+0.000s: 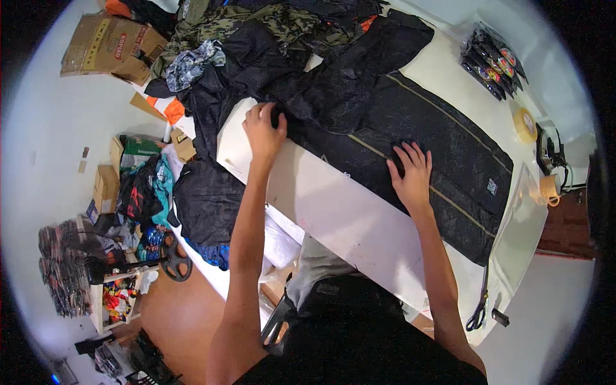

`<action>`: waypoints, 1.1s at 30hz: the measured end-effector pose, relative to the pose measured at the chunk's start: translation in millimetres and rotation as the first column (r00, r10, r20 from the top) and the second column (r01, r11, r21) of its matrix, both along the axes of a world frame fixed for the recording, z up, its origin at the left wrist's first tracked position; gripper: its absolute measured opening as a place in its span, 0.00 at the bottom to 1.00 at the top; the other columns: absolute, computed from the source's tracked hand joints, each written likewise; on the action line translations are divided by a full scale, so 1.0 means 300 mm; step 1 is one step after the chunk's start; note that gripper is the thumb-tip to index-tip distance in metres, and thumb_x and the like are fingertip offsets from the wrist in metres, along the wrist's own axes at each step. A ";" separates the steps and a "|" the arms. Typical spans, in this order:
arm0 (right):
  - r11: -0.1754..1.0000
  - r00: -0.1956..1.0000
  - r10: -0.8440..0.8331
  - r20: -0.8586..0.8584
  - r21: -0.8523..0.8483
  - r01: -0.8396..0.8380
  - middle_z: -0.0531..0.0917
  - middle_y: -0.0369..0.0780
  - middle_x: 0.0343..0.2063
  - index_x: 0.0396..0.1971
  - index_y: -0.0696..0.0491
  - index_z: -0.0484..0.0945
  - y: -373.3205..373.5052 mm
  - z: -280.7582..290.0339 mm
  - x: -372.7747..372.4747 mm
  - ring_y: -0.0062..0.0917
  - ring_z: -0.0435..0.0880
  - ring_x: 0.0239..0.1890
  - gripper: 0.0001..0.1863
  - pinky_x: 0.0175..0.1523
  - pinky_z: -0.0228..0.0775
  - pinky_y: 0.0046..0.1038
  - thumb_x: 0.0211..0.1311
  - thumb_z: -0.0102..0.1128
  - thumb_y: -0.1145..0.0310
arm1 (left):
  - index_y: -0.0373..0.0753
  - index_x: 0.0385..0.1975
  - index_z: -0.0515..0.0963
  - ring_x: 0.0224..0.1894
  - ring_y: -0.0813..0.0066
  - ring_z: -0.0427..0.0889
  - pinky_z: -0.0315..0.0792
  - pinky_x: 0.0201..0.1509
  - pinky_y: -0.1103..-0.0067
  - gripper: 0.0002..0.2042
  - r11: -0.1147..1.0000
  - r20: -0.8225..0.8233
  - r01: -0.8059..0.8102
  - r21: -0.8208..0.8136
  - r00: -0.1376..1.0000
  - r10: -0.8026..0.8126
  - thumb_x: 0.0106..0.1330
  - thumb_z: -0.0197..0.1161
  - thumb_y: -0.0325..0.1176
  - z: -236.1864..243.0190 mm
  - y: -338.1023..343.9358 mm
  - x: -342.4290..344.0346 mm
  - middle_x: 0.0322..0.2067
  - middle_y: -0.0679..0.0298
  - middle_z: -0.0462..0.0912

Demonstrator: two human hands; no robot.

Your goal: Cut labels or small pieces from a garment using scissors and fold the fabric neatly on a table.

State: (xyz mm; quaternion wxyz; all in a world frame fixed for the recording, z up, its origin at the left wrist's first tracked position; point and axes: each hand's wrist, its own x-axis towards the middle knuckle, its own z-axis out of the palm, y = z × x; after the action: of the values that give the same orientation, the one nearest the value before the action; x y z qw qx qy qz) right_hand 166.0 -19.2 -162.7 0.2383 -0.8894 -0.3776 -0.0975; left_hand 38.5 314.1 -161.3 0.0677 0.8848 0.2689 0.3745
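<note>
White counter (327, 192) crossed mid-frame, black garment (459, 167) right of centre under spread, non-gripping right hand (412, 176), left hand (264, 133) curled, grip unclear; tugging overlapping upper-centre clothes pile (343, 74) probably risked wrinkling it.

Red lettering (119, 45) marks a cardboard box (80, 46); a pale label (492, 186), too small to read, sits on a black garment (449, 154).

1. A black shirt (366, 340) covers the trunk, its cloth dark and matte.
2. The left hand (263, 131) and right hand (412, 176) are bare.
3. Both forearms (246, 224) are bare too, slim, narrowing toward the wrists.
4. Past the shirt, creased light-grey cloth (316, 266) shows, probably trousers, though partly hidden.
</note>
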 end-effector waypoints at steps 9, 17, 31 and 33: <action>0.987 0.978 0.082 -0.193 0.152 -0.053 0.79 0.41 0.36 0.35 0.54 0.82 0.222 -0.032 0.133 0.38 0.76 0.46 0.10 0.59 0.62 0.43 0.55 0.67 0.67 | 0.36 0.40 0.79 0.42 0.52 0.80 0.69 0.47 0.63 0.13 0.968 -0.060 0.180 -0.173 0.979 -0.192 0.65 0.62 0.39 -0.020 0.065 0.113 0.35 0.55 0.82; 0.975 0.996 0.053 -0.076 0.217 -0.035 0.79 0.40 0.40 0.32 0.53 0.81 0.204 -0.048 0.138 0.37 0.76 0.48 0.08 0.58 0.63 0.42 0.54 0.67 0.67 | 0.41 0.38 0.75 0.33 0.53 0.82 0.75 0.35 0.63 0.10 0.982 -0.024 0.183 -0.053 0.982 -0.185 0.67 0.60 0.40 0.015 0.036 0.145 0.32 0.54 0.81; 1.000 0.998 0.004 0.070 0.019 -0.005 0.77 0.42 0.51 0.49 0.52 0.78 -0.179 0.016 0.103 0.39 0.73 0.56 0.19 0.66 0.56 0.44 0.57 0.65 0.64 | 0.39 0.43 0.79 0.60 0.50 0.70 0.64 0.62 0.58 0.14 0.760 0.040 0.648 0.051 0.759 -0.650 0.58 0.65 0.36 0.009 -0.578 0.155 0.56 0.52 0.74; 0.999 0.998 0.001 0.069 -0.042 0.002 0.74 0.44 0.56 0.53 0.51 0.76 -0.197 0.005 0.101 0.39 0.70 0.62 0.20 0.69 0.52 0.46 0.61 0.61 0.63 | 0.43 0.52 0.77 0.69 0.51 0.60 0.55 0.70 0.55 0.19 0.684 -0.105 0.718 -0.130 0.676 -0.729 0.63 0.62 0.44 -0.021 -0.662 0.155 0.65 0.51 0.65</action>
State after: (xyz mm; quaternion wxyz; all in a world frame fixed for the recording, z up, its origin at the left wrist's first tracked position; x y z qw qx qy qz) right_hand 196.3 -78.4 -161.1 0.2063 -0.8905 -0.3872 -0.1200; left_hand 84.8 115.4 -167.6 0.2245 0.9408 -0.0845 0.2394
